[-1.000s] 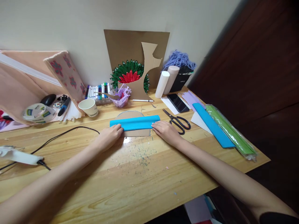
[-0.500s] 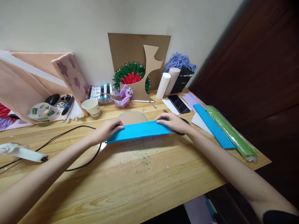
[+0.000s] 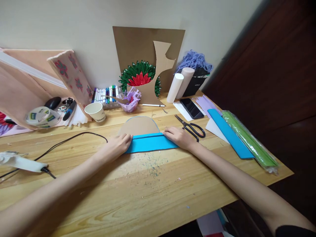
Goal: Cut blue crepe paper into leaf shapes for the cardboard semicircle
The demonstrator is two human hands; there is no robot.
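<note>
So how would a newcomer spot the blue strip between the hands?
On the wooden table, find the rounded cardboard near the middle. In front of its curved edge, the blue strip runs crosswise. Unlike the other blue piece, beside the green packet, it has the left hand at one end and the right hand at the other.

Left hand (image 3: 121, 144) and right hand (image 3: 179, 137) apart, forearms (image 3: 81, 170) slanting inward.
Fingers (image 3: 127, 139) curl, tips apparently tucked from view.
</note>
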